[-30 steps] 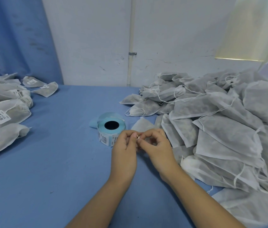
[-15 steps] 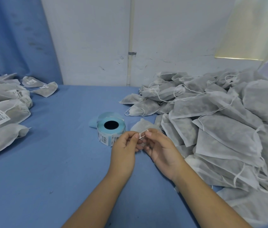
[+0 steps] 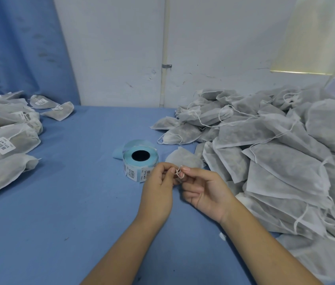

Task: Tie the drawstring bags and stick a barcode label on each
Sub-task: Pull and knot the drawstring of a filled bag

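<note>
Light, on my feed: soft, even, cool, fairly bright; one pale yellow glowing panel (image 3: 314, 38) far up-right of the label roll (image 3: 140, 159), its lower edge a thin glaring strip. Shadows: faint and blurred only, close under the roll and under the bag pile (image 3: 275, 161) to its right. Picture: sharp at the roll and the drawstring (image 3: 179, 174) just right of it, softer toward the corners; wide-angle bowing leans the blue curtain (image 3: 18, 48), up-left of the roll, inward.

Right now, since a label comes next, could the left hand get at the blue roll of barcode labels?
Probably yes: the blue roll of barcode labels sits just beyond the left hand, nothing between them, though it pinches a thin white drawstring.
</note>
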`<state>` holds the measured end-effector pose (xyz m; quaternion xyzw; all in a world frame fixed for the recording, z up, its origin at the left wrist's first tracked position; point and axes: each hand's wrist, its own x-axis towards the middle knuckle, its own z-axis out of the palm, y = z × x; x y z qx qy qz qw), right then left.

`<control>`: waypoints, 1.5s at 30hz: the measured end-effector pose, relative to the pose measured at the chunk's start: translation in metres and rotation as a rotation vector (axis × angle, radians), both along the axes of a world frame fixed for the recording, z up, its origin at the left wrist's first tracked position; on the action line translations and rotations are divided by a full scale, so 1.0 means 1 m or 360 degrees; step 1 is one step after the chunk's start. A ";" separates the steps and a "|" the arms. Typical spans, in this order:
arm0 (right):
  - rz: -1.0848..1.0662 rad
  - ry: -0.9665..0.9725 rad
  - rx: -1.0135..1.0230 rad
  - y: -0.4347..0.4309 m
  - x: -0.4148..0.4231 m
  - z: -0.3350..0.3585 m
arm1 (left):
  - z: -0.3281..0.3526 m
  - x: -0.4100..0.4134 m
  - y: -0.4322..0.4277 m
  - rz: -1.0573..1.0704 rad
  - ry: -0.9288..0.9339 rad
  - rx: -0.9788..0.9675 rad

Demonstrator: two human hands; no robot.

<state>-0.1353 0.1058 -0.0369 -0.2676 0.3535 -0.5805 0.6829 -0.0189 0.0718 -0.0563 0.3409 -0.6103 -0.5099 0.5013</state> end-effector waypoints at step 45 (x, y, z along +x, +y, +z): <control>-0.0494 0.0113 -0.0173 0.003 0.009 0.002 | 0.012 0.012 -0.012 0.0520 0.0445 -0.0031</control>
